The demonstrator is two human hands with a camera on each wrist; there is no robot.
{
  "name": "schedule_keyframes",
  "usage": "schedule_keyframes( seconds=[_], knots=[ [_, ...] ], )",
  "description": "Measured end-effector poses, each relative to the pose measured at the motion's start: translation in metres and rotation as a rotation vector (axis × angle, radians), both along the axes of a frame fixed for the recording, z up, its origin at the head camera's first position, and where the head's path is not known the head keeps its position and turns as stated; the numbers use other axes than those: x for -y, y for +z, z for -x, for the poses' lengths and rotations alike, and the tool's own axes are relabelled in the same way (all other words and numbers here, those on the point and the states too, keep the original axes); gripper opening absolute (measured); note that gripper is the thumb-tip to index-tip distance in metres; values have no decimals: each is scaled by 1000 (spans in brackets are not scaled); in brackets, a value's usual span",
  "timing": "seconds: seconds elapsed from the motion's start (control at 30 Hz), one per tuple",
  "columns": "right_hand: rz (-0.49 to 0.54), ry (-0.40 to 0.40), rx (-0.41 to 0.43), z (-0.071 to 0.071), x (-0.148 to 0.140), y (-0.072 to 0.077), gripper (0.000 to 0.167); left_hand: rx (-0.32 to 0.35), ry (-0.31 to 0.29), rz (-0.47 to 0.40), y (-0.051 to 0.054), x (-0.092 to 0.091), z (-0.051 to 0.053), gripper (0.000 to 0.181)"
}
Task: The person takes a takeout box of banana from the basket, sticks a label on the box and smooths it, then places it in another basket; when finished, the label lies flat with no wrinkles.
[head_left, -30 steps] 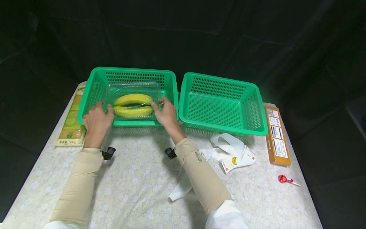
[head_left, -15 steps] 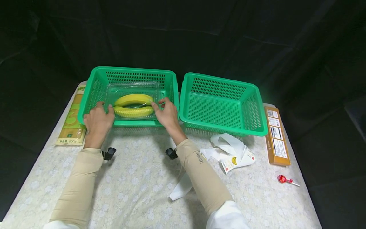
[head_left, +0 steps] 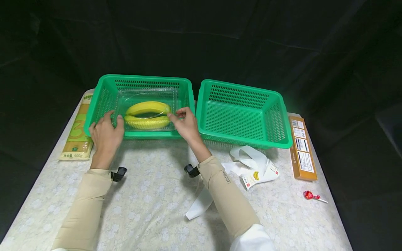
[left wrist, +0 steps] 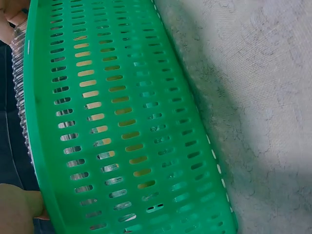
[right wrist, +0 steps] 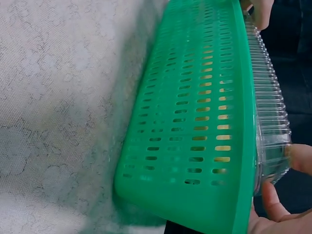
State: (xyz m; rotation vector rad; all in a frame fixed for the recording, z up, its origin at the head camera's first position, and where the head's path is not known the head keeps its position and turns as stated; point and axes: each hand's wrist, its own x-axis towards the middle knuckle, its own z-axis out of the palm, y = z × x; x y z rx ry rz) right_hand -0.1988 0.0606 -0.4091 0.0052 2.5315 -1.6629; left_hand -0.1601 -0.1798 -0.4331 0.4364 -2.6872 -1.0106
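Note:
In the head view a clear plastic box [head_left: 147, 91] with bananas [head_left: 147, 122] inside sits in the left green basket [head_left: 154, 135]. My left hand [head_left: 107, 134] grips the box's left edge, with thumb and index finger on either side of it. My right hand [head_left: 187, 127] pinches its right front corner. From the right wrist view, the box's ribbed side [right wrist: 270, 105] stands above the basket rim, with my right thumb [right wrist: 300, 158] against it and a finger below. In the left wrist view part of my left hand [left wrist: 19, 202] shows beyond the rim; its fingertips are hidden.
To the right stands a second green basket [head_left: 232, 118]. A yellow-green 500 g packet [head_left: 76, 134] lies left. At right are an orange-brown box [head_left: 303, 150] and a red lollipop [head_left: 308, 195]. White strips [head_left: 260, 174] with banana prints lie in front of the right basket.
My right hand and forearm have shifted slightly right. The box's far edge sits a little higher in view, and the whole head view has shifted slightly.

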Motion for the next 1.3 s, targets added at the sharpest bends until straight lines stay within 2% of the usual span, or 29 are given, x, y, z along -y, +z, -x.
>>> schedule_keyframes(
  seconds=[0.57,0.77,1.03,1.3],
  knots=[
    [-30,-9,-39,-1,-3,-5,40,-77,15,-9,-4,-3,1,52],
    [-3,-3,-33,-4,-6,-4,39,-126,41,-22,-2,-3,-4,48],
    [67,17,-48,-7,-9,-3,37,-150,57,-70,4,-3,-8,48],
    [58,34,-59,-7,-9,-6,37,-175,69,-74,-1,-1,-9,47]
  ],
)
